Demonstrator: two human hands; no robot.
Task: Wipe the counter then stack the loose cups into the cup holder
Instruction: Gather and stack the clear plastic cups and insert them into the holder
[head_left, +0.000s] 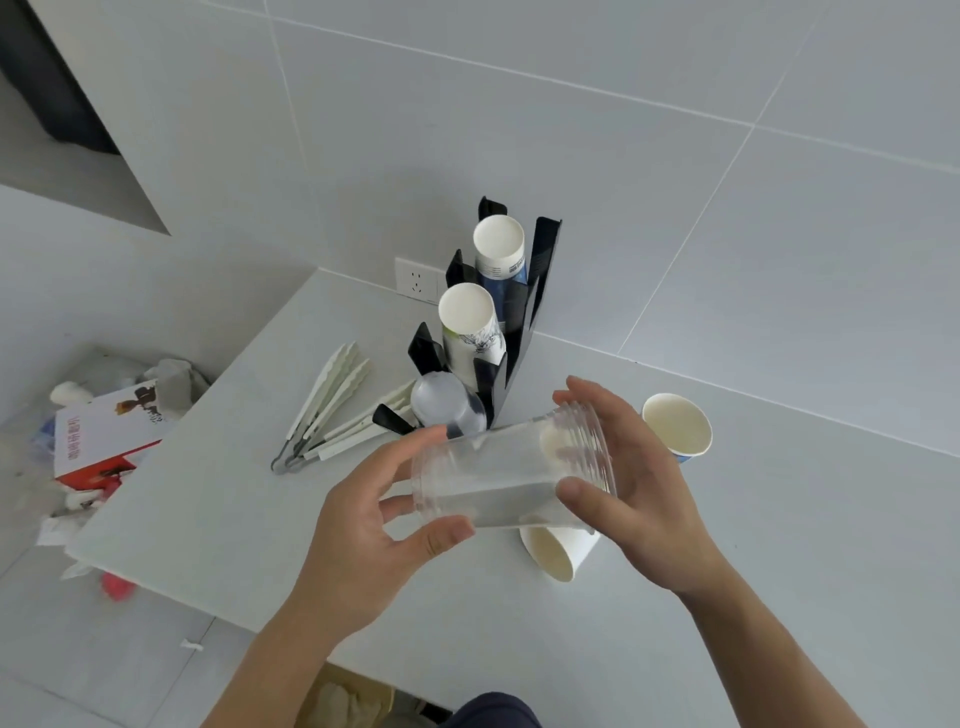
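Note:
A stack of clear plastic cups (504, 473) lies sideways in the air above the white counter (779, 519), held at both ends. My left hand (374, 519) grips its left end and my right hand (634, 483) grips the ribbed rims at its right end. Behind stands the black cup holder (535, 291) with two stacks of paper cups (498, 244) (467, 317) and a stack of clear cups (447, 402) in front. One loose paper cup (678, 426) stands upright right of my right hand. Another paper cup (558, 553) lies on its side under the held stack.
White tongs (332, 400) lie on the counter left of the holder. A wall socket (415, 280) sits behind the holder. Left of the counter's edge, a bin of rubbish with a red-and-white box (104, 436) stands on the floor. Tiled wall rises behind.

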